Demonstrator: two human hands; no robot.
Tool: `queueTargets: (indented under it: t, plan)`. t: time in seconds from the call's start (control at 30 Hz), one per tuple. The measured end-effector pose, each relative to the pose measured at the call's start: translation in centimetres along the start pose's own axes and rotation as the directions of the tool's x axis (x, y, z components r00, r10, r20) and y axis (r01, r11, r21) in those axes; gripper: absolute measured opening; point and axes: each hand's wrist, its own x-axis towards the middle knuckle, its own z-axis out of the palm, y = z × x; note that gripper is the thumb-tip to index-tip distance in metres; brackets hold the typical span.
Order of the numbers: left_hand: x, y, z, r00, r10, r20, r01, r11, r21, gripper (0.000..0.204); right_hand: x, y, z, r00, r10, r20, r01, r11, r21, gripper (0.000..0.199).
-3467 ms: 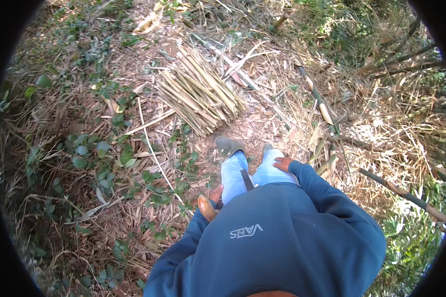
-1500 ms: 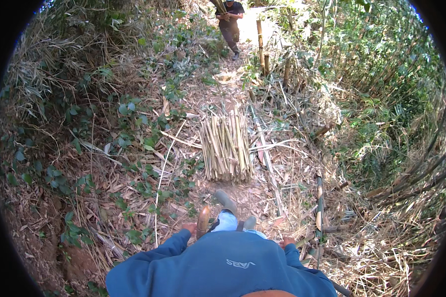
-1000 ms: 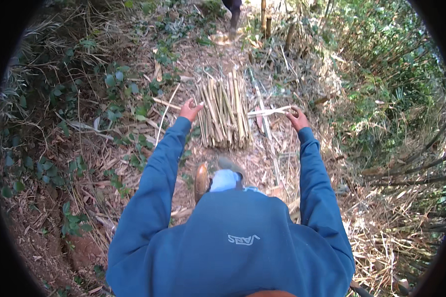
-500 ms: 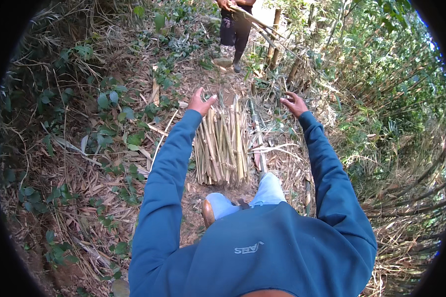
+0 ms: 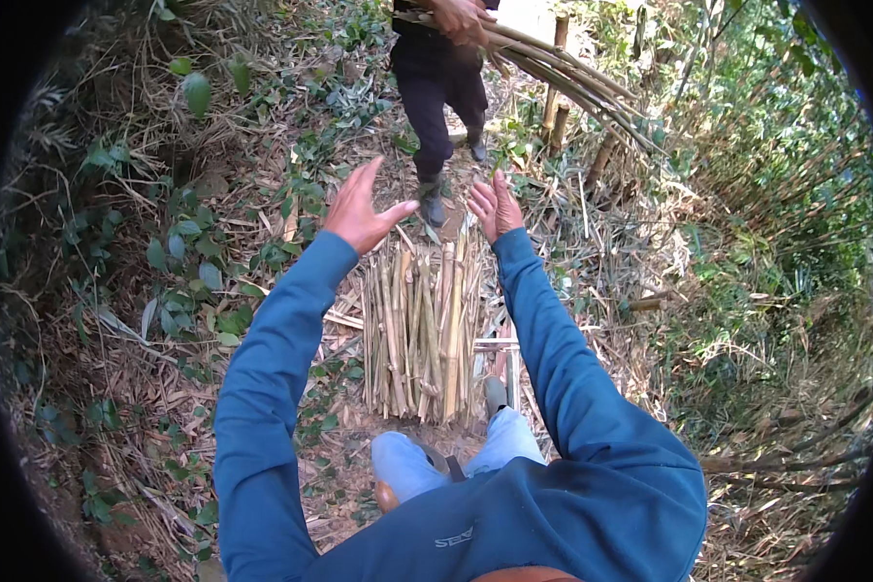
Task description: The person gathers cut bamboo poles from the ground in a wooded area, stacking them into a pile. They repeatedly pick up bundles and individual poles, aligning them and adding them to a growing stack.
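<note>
In front of my knees lies a pile of cut bamboo sticks point(image 5: 422, 335), set side by side and pointing away from me. My left hand point(image 5: 361, 209) is raised above the pile's far left corner, fingers and thumb spread, holding nothing. Over the far right corner is my right hand point(image 5: 496, 206), its fingers apart and also without anything in them. Beyond both hands a person point(image 5: 436, 92) in dark clothes and boots carries long bamboo poles point(image 5: 567, 73), which slant down toward the right.
Upright cut stumps point(image 5: 560, 126) stand behind the poles at the far right. Green leafy plants point(image 5: 189, 252) grow on the left, and dense bamboo brush point(image 5: 776, 262) fills the right. Dry leaves and split strips litter the ground. A flat strip point(image 5: 511, 373) lies right of the pile.
The other person has stepped closer with the poles. My right hand has moved left toward my left hand, and both stay spread.
</note>
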Motion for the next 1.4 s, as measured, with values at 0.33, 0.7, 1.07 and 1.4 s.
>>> queueTargets:
  t: [0.33,0.7,1.07,1.4]
  plan:
    - [27.5,21.8,7.1,0.818,0.569,0.09,-0.56,0.749,0.355,0.115,11.6,-9.5,-4.6,0.986,-0.143,0.085,0.067,0.811,0.58,0.138]
    - [33.6,28.6,12.7,0.684,-0.247,0.686,-0.371,0.692,0.619,0.079,12.7,-18.2,-2.6,0.927,-0.357,0.111,0.152,0.632,0.76,0.091]
    - [28.9,28.2,14.2,0.542,-0.112,0.833,-0.395,0.841,0.37,0.066,5.6,-17.8,-4.6,0.947,-0.315,0.063,0.156,0.624,0.766,0.087]
    - [14.9,32.3,11.9,0.598,-0.088,0.797,-0.41,0.82,0.398,0.042,-5.7,-15.9,-4.3,0.95,-0.187,-0.251,0.308,0.704,0.64,0.103]
